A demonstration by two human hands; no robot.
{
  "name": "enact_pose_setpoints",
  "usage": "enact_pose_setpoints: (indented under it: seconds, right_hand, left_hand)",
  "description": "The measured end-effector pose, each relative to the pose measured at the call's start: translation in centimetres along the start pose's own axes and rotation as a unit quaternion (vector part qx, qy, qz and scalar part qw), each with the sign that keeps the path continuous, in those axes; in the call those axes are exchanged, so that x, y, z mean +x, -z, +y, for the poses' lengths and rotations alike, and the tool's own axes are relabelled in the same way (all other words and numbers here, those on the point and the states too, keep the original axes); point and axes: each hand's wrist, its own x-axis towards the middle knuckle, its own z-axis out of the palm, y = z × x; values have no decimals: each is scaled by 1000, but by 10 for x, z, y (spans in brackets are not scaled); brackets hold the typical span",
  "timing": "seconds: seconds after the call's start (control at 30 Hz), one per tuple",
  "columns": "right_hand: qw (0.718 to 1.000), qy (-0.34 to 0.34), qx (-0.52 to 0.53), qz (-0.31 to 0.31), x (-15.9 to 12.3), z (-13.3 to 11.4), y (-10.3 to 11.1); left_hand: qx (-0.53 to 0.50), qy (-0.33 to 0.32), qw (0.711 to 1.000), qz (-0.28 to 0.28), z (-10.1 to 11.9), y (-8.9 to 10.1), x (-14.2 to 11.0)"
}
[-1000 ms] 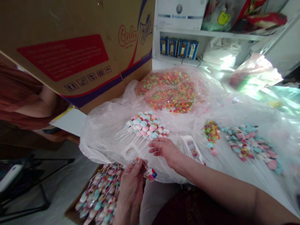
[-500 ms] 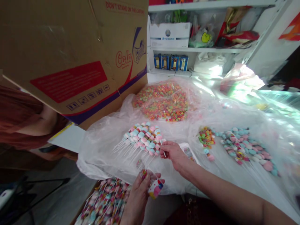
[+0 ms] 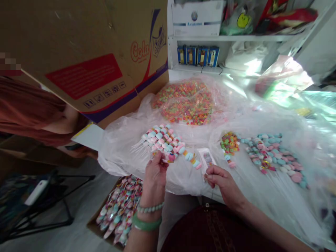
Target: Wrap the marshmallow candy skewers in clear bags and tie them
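Note:
My left hand (image 3: 156, 169), fingers pinched, holds a small clear bag (image 3: 170, 157) with a colourful print. A skewer of pink, blue and yellow marshmallow candy (image 3: 193, 159) slants between my hands, its upper end near the bag; whether that end is inside is unclear. My right hand (image 3: 223, 182) is closed around what seems to be its thin stick, which shows below the fingers. Just behind my right fingers lies a stack of printed bags (image 3: 208, 159). A pile of similar candy skewers (image 3: 162, 138) lies beyond my left hand.
Clear plastic sheeting (image 3: 120, 150) covers the table. A large bag of ring-shaped candies (image 3: 187, 101) lies behind, and more skewers (image 3: 278, 154) lie at right. A big carton (image 3: 105, 45) stands at left. Below is a box of wrapped skewers (image 3: 119, 210); a person's arm (image 3: 63, 120) shows at left.
My right hand has moved right and down from the pile with a candy skewer. My left hand has risen with the bag toward the pile. The view has shifted somewhat.

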Motion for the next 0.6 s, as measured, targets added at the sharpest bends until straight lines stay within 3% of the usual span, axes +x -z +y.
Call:
enact_pose_setpoints:
  seconds: [0.17, 0.6]
  right_hand:
    - [997, 22, -80, 11, -12, 2, 5]
    - [973, 77, -218, -4, -4, 2, 1]
  left_hand:
    - [-52, 44, 998, 6, 3, -17, -4]
    - [-53, 75, 996, -19, 4, -20, -7]
